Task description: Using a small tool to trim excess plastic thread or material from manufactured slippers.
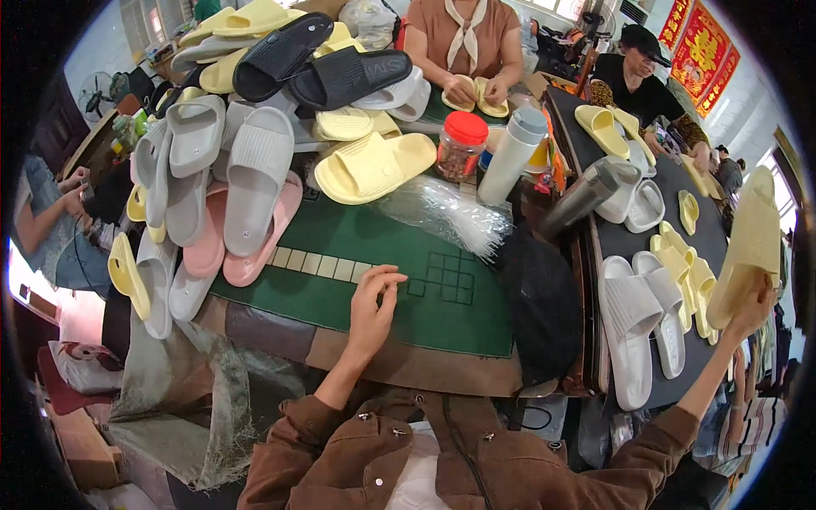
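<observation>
Over the green mat (327,228), near its front edge, my left hand (372,310) is held with loosely bent fingers and nothing in it. My right arm reaches out to the far right, where my right hand (753,308) is closed on a pale yellow slipper (748,242) held upright by its lower end. Below and left of that slipper, a pair of light grey slippers (627,319) lies on the dark side table (690,223), with several yellow slippers (680,255) beside them.
Grey slippers (257,178), pink ones (291,217) and black ones (348,76) are piled at left. A red-lidded jar (461,144), white bottle (512,157), steel flask (580,197) and bundle of clear strips (463,217) stand or lie behind the mat. Across the table, a person's hands (476,91) hold yellow slippers.
</observation>
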`<state>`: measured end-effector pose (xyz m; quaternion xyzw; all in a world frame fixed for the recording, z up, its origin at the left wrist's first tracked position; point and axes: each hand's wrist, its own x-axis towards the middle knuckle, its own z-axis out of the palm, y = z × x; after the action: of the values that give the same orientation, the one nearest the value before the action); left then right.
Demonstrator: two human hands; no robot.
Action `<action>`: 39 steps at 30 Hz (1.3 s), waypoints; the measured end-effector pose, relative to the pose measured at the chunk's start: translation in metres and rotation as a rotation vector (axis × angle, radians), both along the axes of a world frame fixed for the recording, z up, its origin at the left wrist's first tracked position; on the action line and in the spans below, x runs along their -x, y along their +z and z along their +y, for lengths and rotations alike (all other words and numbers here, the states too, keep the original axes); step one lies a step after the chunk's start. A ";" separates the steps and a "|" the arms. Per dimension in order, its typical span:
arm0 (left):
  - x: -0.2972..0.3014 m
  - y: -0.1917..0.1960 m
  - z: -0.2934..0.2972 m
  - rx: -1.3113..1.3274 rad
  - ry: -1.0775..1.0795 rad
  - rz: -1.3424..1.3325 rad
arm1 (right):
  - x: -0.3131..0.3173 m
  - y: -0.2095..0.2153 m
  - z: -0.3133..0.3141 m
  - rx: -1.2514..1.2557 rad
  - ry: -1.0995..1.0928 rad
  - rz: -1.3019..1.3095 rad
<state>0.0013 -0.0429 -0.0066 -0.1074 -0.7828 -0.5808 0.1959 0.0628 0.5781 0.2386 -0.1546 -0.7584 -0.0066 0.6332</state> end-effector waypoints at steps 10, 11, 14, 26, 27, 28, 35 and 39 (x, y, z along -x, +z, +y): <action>-0.001 -0.001 -0.003 -0.028 0.015 -0.041 | -0.052 -0.032 -0.312 -0.287 0.337 -0.302; -0.002 -0.001 -0.005 -0.022 0.018 -0.025 | -0.052 -0.038 -0.331 -0.225 0.418 -0.338; 0.000 -0.003 -0.004 -0.038 0.003 -0.049 | -0.042 -0.060 -0.364 -0.198 0.615 -0.395; -0.003 -0.016 -0.013 -0.453 -0.052 -0.204 | 0.011 -0.154 -0.443 0.342 0.893 -0.848; -0.001 -0.014 -0.012 -0.318 0.035 -0.141 | 0.014 -0.160 -0.444 0.344 0.886 -0.850; 0.002 -0.014 -0.009 -0.350 0.070 -0.029 | 0.017 -0.166 -0.443 0.369 0.880 -0.855; 0.002 0.003 -0.012 -0.398 0.157 -0.134 | 0.027 -0.188 -0.446 0.548 0.927 -0.880; 0.005 -0.008 -0.012 -0.217 0.113 -0.116 | 0.025 -0.190 -0.439 0.494 1.121 -0.922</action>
<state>-0.0035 -0.0552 -0.0147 -0.0073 -0.7301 -0.6554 0.1931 0.0377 0.1392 0.0482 0.1346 -0.8902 0.4214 0.1085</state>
